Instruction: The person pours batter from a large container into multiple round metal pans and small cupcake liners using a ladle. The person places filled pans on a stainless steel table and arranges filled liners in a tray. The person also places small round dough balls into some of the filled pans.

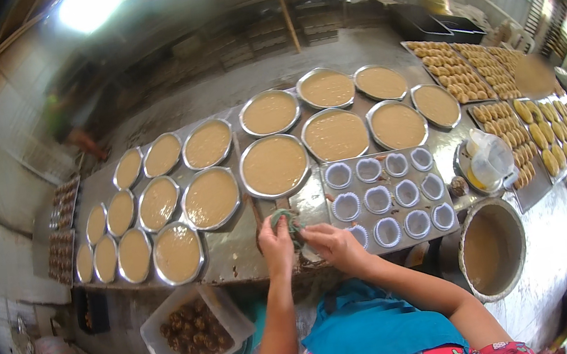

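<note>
At the table's near edge, my left hand (277,241) has its fingers closed around a crumpled green cloth (283,215). My right hand (336,245) reaches in from the right, its fingertips pinched at the cloth's side. Just right of the hands lies a metal muffin tray (415,174), its cups lined with white paper. Ahead of them stands a round metal pan (275,166) filled with pale tan batter. Several similar pans, also filled with batter, cover the table to the left and behind.
A large pot (494,249) with batter stands right of the table, near a clear plastic pitcher (492,153). Trays of baked pieces (449,67) fill the far right. A plastic bin (156,340) with brown pieces sits lower left. A blurred person (68,116) is at the far left.
</note>
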Available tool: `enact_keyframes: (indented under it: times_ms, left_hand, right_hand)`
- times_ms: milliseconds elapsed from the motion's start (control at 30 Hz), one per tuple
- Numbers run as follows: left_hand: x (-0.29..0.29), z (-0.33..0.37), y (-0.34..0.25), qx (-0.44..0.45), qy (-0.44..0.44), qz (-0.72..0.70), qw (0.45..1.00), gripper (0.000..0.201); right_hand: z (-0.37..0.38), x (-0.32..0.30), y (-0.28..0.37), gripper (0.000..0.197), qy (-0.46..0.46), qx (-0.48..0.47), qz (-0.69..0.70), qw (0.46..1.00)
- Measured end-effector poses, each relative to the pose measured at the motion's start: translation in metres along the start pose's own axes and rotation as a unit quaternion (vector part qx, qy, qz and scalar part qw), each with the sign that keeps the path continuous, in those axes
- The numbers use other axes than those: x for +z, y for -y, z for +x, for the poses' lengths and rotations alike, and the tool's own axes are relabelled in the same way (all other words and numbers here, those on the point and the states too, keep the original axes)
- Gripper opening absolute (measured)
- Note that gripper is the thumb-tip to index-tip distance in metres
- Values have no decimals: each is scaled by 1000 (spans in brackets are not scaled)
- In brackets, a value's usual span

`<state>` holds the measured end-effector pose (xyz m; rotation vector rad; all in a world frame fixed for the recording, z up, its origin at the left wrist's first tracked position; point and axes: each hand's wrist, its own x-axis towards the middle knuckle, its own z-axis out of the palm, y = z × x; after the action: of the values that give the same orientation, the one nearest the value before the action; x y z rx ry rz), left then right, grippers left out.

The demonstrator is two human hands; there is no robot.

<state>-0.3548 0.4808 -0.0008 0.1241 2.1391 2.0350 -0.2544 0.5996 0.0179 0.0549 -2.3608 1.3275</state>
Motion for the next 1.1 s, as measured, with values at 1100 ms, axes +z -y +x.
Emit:
enact_keyframes:
  times_ms: [1100]
  left_hand:
    - [110, -50, -6, 257, 14, 428, 866, 54]
  right_hand:
    - [-95, -501, -239, 24, -141, 383, -332, 850]
